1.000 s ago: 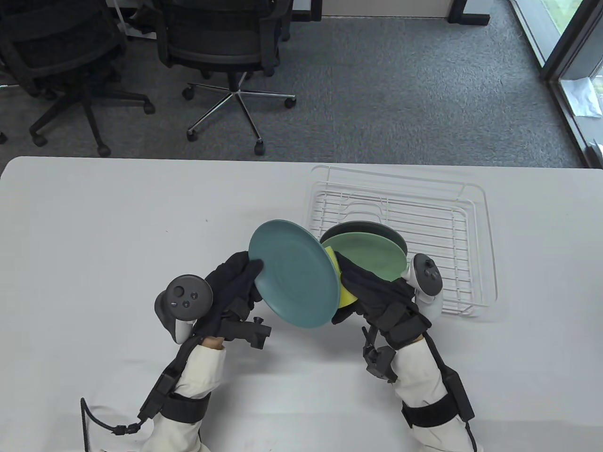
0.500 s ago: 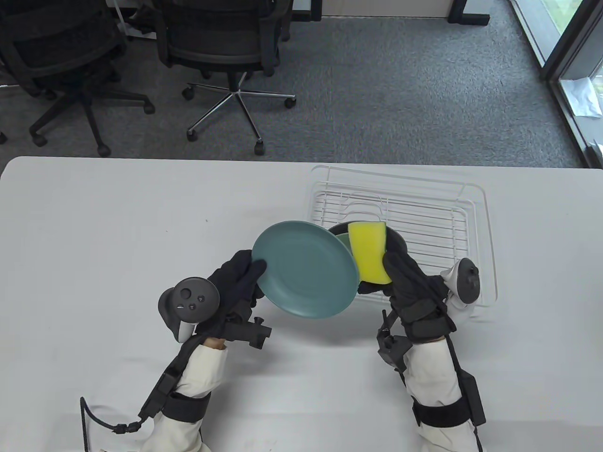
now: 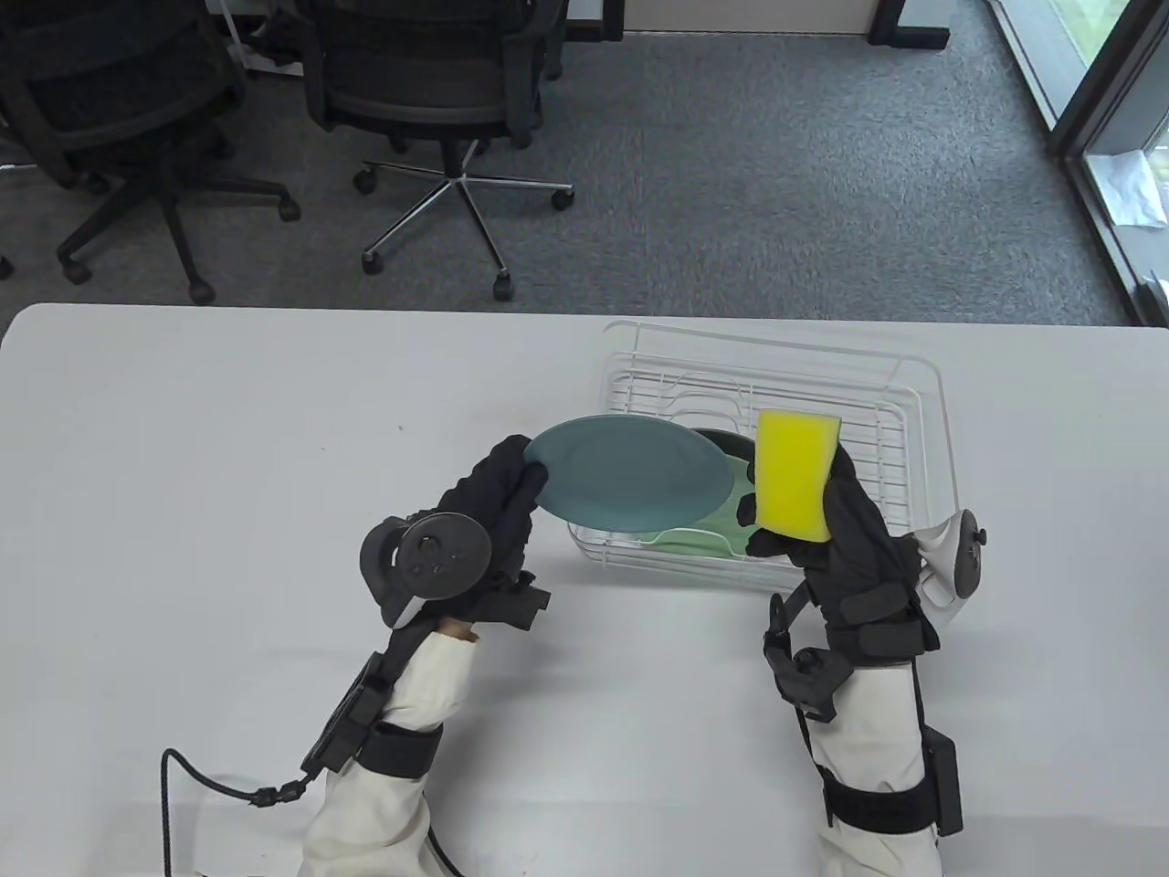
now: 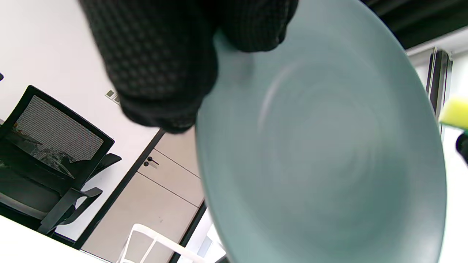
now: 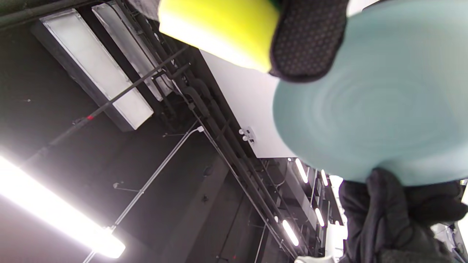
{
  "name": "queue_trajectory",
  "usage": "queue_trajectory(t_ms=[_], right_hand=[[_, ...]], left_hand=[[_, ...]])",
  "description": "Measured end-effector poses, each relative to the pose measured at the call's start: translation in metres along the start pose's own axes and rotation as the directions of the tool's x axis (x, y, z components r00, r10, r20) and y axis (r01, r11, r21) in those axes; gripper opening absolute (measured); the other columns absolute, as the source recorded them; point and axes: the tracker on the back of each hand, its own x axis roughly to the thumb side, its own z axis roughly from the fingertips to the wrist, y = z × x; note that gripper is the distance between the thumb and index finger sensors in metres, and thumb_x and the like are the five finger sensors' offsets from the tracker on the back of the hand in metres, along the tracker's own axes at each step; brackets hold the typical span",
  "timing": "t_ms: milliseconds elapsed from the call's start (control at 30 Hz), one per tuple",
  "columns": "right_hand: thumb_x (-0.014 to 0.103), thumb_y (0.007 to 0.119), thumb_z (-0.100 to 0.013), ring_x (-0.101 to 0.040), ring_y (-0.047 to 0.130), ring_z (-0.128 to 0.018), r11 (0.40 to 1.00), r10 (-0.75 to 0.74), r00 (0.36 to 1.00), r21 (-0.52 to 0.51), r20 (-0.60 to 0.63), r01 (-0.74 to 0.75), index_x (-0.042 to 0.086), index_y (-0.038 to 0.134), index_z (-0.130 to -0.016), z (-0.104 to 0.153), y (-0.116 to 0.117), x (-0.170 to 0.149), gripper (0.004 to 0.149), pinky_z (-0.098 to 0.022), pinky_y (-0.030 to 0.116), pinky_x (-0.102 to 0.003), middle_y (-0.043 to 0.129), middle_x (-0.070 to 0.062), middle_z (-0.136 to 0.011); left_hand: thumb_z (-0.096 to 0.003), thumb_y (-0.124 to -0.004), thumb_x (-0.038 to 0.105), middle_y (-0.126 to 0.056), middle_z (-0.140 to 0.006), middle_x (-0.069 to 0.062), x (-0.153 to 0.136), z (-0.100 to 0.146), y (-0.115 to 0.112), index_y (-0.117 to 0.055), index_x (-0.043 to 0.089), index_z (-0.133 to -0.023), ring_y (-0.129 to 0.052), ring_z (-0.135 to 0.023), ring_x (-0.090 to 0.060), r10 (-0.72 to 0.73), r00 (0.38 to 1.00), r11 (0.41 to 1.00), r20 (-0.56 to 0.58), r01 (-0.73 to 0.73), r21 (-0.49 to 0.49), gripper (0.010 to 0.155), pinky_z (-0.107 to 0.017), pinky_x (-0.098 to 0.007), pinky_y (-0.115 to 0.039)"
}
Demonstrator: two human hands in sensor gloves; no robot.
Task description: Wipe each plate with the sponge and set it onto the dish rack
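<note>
1. Above the near left corner of the white dish rack point(image 3: 913, 384): teal plate point(image 3: 630, 470), held nearly flat, partly over the rack's edge.
2. Pinched at its left rim by the left hand point(image 3: 498, 512), fingers curled round the edge.
3. Just right of the plate, apart from it: yellow sponge point(image 3: 795, 475), upright, gripped in the right hand point(image 3: 840, 539), thumb and fingers clamped on its lower part.
4. Below the teal plate, inside the rack: light green plate point(image 3: 731, 521), lying flat, mostly hidden.
5. Under everything: white table point(image 3: 228, 457); beyond its far edge, office chairs point(image 3: 438, 91) on grey carpet.
</note>
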Motion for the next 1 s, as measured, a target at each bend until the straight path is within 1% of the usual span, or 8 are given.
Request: queue_trajectory(t_ms=[133, 200, 467, 600, 800, 1000], right_hand=[[0.039, 0.049, -0.073, -0.045, 0.072, -0.083, 0.998, -0.059, 0.998, 0.016, 0.012, 0.059, 0.010, 0.024, -0.120, 0.001, -0.001, 0.002, 0.061, -0.059, 0.076, -0.042, 0.051, -0.036, -0.108], [0.039, 0.049, -0.073, -0.045, 0.072, -0.083, 0.998, -0.062, 0.998, 0.016, 0.014, 0.061, 0.010, 0.024, -0.120, 0.001, -0.001, 0.003, 0.061, -0.059, 0.076, -0.042, 0.051, -0.036, -0.108], [0.040, 0.048, -0.073, -0.045, 0.072, -0.084, 0.997, -0.080, 0.997, 0.004, 0.006, 0.080, 0.010, 0.024, -0.120, -0.001, -0.003, 0.000, 0.061, -0.060, 0.076, -0.042, 0.050, -0.035, -0.109], [0.040, 0.048, -0.073, -0.045, 0.072, -0.084, 0.997, -0.080, 0.997, 0.002, 0.000, 0.080, 0.010, 0.024, -0.120, -0.001, -0.002, 0.000, 0.061, -0.060, 0.076, -0.042, 0.051, -0.035, -0.109], [0.040, 0.048, -0.073, -0.045, 0.072, -0.083, 0.997, -0.083, 0.997, 0.002, -0.007, 0.083, 0.010, 0.024, -0.120, -0.001, -0.001, -0.001, 0.061, -0.060, 0.076, -0.042, 0.051, -0.036, -0.109], [0.040, 0.048, -0.073, -0.045, 0.072, -0.083, 0.997, -0.080, 0.997, 0.002, -0.017, 0.080, 0.010, 0.024, -0.120, -0.001, 0.000, -0.002, 0.061, -0.060, 0.076, -0.042, 0.051, -0.036, -0.109]], left_hand=[[-0.0528, -0.075, 0.022, -0.101, -0.071, -0.016, 0.008, -0.008, -0.018, -0.079, 0.008, -0.087, -0.110, -0.046, -0.031, -0.065, 0.998, 0.997, 0.013, 0.066, -0.042, 0.037, -0.024, -0.019, -0.103], [-0.0528, -0.076, 0.022, -0.101, -0.071, -0.016, 0.011, -0.010, -0.028, -0.079, 0.008, -0.087, -0.110, -0.046, -0.031, -0.097, 0.995, 0.993, 0.020, 0.098, -0.062, 0.037, -0.024, -0.019, -0.103], [-0.0528, -0.077, 0.022, -0.101, -0.071, -0.017, 0.024, -0.013, -0.062, -0.079, 0.008, -0.087, -0.110, -0.046, -0.033, -0.148, 0.987, 0.977, 0.056, 0.155, -0.146, 0.037, -0.024, -0.020, -0.104], [-0.0526, -0.077, 0.022, -0.102, -0.071, -0.017, 0.031, -0.014, -0.081, -0.080, 0.008, -0.087, -0.110, -0.045, -0.033, -0.216, 0.971, 0.951, 0.101, 0.233, -0.202, 0.037, -0.024, -0.021, -0.104], [-0.0517, -0.078, 0.022, -0.103, -0.069, -0.017, 0.035, -0.011, -0.100, -0.081, 0.008, -0.086, -0.111, -0.043, -0.034, -0.268, 0.953, 0.919, 0.142, 0.297, -0.260, 0.037, -0.022, -0.022, -0.104], [-0.0510, -0.079, 0.022, -0.105, -0.068, -0.017, 0.036, -0.008, -0.112, -0.083, 0.009, -0.086, -0.112, -0.041, -0.035, -0.304, 0.940, 0.891, 0.155, 0.338, -0.304, 0.038, -0.020, -0.023, -0.104]])
